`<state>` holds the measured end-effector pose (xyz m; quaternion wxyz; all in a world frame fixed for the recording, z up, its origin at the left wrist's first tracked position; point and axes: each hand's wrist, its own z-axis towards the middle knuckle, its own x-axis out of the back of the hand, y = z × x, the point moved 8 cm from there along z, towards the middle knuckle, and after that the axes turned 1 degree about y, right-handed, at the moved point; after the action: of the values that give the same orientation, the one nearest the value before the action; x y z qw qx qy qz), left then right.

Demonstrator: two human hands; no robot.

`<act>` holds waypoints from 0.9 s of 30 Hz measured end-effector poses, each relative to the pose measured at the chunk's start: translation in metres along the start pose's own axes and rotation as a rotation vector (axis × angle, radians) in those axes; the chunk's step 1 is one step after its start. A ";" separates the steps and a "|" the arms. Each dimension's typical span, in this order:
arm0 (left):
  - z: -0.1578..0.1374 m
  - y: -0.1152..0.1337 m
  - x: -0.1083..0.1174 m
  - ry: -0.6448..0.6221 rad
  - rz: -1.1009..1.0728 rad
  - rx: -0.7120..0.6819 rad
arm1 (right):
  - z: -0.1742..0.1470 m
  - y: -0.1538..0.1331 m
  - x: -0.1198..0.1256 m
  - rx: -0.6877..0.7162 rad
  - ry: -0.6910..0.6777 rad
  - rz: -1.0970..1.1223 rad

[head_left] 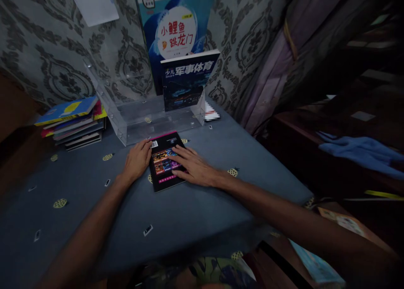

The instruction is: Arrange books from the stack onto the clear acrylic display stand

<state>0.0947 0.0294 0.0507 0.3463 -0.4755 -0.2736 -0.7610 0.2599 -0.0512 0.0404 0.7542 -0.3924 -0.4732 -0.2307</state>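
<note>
A thin black book [160, 156] with a pink edge, a barcode and small coloured pictures lies flat on the blue tablecloth. My left hand [138, 159] rests at its left edge, fingers stretched out and touching near the barcode. My right hand [195, 167] lies flat across the book's right side, fingers spread, covering part of the pictures. Beyond the book stands a clear acrylic rack [134, 122]. Its right end holds an upright dark blue book [184, 86], with a taller teal book [176, 23] standing behind.
A stack of books [75, 120] lies left of the rack. The patterned tablecloth [126, 221] covers the table, whose right edge slopes toward me. A curtain [268, 78] hangs at the back right, and a blue cloth [360, 150] lies on a dark surface beyond.
</note>
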 end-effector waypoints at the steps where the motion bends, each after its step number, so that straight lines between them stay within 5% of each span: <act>1: 0.000 0.000 0.000 0.002 0.000 0.000 | 0.000 0.002 0.000 -0.004 0.003 0.008; 12: -0.009 0.014 0.002 -0.044 0.024 0.029 | -0.018 -0.006 -0.002 0.023 0.027 -0.013; 27: -0.112 0.098 0.031 -0.038 -0.023 -0.086 | -0.150 -0.082 0.003 0.198 -0.170 0.029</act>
<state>0.1023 -0.1227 0.0432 0.3116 -0.5012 -0.2524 -0.7668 0.2817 -0.2206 0.0368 0.7499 -0.3408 -0.5501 -0.1378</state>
